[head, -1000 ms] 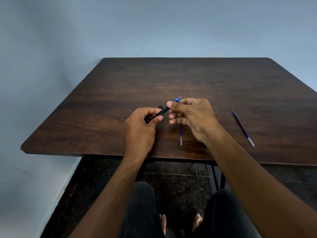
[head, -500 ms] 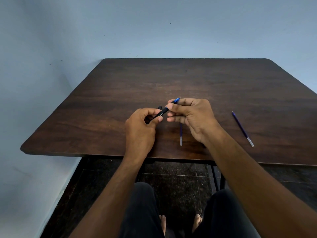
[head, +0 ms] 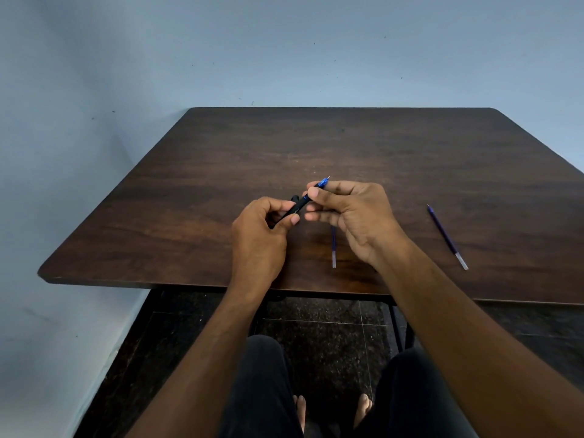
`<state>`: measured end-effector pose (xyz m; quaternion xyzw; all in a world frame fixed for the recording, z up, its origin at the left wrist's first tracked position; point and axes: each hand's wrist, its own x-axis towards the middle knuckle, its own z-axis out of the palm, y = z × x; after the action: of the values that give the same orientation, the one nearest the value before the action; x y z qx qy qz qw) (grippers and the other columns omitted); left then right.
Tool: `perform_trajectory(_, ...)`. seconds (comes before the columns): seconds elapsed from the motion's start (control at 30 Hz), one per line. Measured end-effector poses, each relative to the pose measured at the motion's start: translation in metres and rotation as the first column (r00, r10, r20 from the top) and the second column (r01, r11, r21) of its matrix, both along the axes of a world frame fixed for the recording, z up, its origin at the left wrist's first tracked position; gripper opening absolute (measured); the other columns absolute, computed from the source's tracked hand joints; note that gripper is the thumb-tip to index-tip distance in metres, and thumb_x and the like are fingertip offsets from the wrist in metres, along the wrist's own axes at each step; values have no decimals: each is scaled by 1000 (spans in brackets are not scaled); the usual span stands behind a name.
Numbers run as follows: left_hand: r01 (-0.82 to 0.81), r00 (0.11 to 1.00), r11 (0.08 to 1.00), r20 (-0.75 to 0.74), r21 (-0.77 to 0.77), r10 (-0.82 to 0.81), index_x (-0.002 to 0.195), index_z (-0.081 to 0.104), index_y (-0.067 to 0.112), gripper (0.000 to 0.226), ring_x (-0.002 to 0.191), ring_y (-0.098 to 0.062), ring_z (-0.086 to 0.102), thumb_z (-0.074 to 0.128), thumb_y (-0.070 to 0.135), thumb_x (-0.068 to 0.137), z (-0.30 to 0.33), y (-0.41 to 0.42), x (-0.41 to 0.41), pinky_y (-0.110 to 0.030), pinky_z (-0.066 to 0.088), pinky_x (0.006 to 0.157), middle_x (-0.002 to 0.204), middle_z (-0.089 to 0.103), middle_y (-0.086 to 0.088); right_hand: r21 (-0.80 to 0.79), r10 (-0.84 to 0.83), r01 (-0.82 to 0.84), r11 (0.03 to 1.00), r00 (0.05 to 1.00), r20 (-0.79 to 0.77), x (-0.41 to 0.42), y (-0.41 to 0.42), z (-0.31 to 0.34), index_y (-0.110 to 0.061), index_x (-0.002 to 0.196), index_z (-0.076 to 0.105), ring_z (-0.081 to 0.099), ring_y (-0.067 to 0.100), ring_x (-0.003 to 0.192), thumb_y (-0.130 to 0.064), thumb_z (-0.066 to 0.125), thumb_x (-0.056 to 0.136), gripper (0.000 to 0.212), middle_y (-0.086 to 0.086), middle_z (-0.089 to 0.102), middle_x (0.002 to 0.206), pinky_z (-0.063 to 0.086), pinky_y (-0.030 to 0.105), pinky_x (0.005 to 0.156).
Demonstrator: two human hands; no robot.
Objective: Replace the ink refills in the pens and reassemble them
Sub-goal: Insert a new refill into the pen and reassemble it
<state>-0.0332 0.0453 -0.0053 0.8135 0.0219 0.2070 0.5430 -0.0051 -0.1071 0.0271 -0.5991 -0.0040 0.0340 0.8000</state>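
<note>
Both hands hold one black pen [head: 298, 208] with a blue tip section above the near middle of the dark wooden table [head: 363, 147]. My left hand [head: 259, 235] grips the black barrel at its lower end. My right hand [head: 350, 213] pinches the blue tip end between thumb and fingers, and the metal point sticks out past them. One loose blue refill [head: 333, 248] lies on the table just under my right hand, partly hidden by it. A second blue refill [head: 447, 237] lies to the right, apart from both hands.
The table's near edge [head: 221, 284] runs just under my wrists. A pale blue wall stands behind and to the left. My legs and bare feet show below over the dark tiled floor.
My hands stay on the pen in nearly the same spot. The right fingers have shifted slightly on the blue tip end. Both refills lie unmoved.
</note>
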Motion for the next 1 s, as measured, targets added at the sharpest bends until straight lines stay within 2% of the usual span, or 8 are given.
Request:
perform_trajectory(0.37, 13, 1000, 996, 15, -93, -11, 95, 71, 28, 21, 86, 3, 67, 78, 10, 85, 5, 0, -4, -12, 52, 80, 92, 73, 13, -46, -76, 77, 996, 997, 30, 3, 9, 6, 10, 92, 73, 71, 22, 63, -5, 84, 77, 24, 18, 74, 76, 63, 34, 65)
perform_trajectory(0.5, -53, 997, 975, 44, -214, 64, 95, 70, 32, 25, 89, 1, 68, 75, 8, 87, 4, 1, -3, -18, 54, 84, 93, 73, 11, -221, -36, 52, 974, 996, 76, 8, 7, 11, 6, 92, 75, 70, 24, 64, -3, 81, 80, 16, 19, 75, 78, 63, 34, 64)
perform_trajectory(0.57, -83, 994, 959, 42, -273, 98, 97, 71, 26, 23, 87, 1, 68, 75, 5, 87, 3, 2, -1, -18, 54, 83, 92, 72, 9, -403, -45, 84, 911, 994, 104, 13, 7, 12, 1, 87, 76, 66, 23, 56, -5, 81, 81, 10, 16, 72, 70, 61, 31, 56)
perform_trajectory(0.7, -90, 994, 954, 37, -285, 105, 101, 71, 19, 22, 81, 8, 64, 76, 3, 86, 3, 1, 0, -14, 53, 80, 91, 70, 9, -757, -24, 88, 648, 995, 95, 22, 16, 15, -11, 81, 75, 58, 11, 42, -20, 80, 85, 11, 6, 69, 63, 46, 18, 44)
perform_trajectory(0.77, -85, 995, 957, 33, -276, 98, 101, 71, 18, 22, 80, 10, 64, 76, 3, 86, 3, 1, 1, -12, 52, 79, 91, 70, 9, -823, -11, 84, 562, 996, 94, 29, 25, 14, -8, 85, 75, 56, 11, 48, -24, 80, 85, 17, 6, 67, 67, 49, 22, 49)
perform_trajectory(0.87, -79, 995, 957, 38, -281, 93, 99, 70, 19, 22, 80, 8, 65, 76, 3, 86, 2, 1, 1, -12, 51, 77, 90, 70, 9, -903, -13, 85, 421, 996, 88, 39, 41, 15, -6, 89, 74, 66, 19, 72, -33, 84, 80, 30, 8, 70, 80, 56, 32, 66)
perform_trajectory(0.93, -77, 995, 954, 39, -290, 92, 99, 70, 19, 22, 79, 8, 65, 76, 3, 86, 2, 1, 0, -11, 51, 77, 90, 70, 9, -927, -21, 74, 367, 997, 71, 43, 48, 12, -8, 79, 66, 65, 24, 81, -37, 86, 77, 35, 9, 66, 81, 50, 32, 58)
perform_trajectory(1.0, -73, 995, 950, 40, -305, 89, 99, 70, 18, 22, 79, 8, 65, 75, 2, 86, 2, 1, 1, -12, 52, 77, 90, 70, 8, -938, -25, 69, 339, 998, 65, 42, 53, 9, -14, 68, 49, 60, 24, 77, -33, 85, 79, 42, 7, 56, 77, 40, 28, 50)
